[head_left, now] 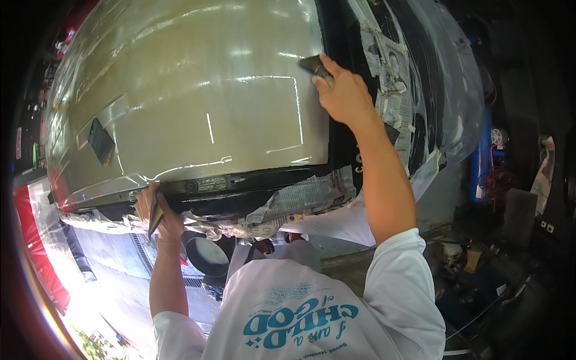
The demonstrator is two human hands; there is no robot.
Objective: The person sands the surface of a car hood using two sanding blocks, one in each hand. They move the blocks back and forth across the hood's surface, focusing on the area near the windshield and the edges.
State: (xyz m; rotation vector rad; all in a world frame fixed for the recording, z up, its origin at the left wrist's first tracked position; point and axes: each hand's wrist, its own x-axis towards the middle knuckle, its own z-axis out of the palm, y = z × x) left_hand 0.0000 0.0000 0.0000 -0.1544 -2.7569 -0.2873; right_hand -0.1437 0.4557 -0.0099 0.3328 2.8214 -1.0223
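Observation:
A broad, curved car body panel (198, 114), wet-looking and grey-beige, stretches out in front of me. Held flat against its right edge is a dark piece, apparently folded sandpaper (313, 65), under the fingers of my right hand (345, 90). My left hand (161, 216) rests at the panel's near edge, on the dark trim strip (192, 186). A thin, flat piece with a yellowish face and dark edge (156, 217) is gripped in it; its exact kind is unclear. Another dark rectangular sheet, like sandpaper (101, 143), lies on the panel's left part.
Newspaper masking (312, 195) hangs along the near edge, and more newspaper with clear plastic sheeting (447, 78) covers the right side. A round dark container (207, 255) is below my left forearm. Cluttered items (465, 258) lie on the floor at right.

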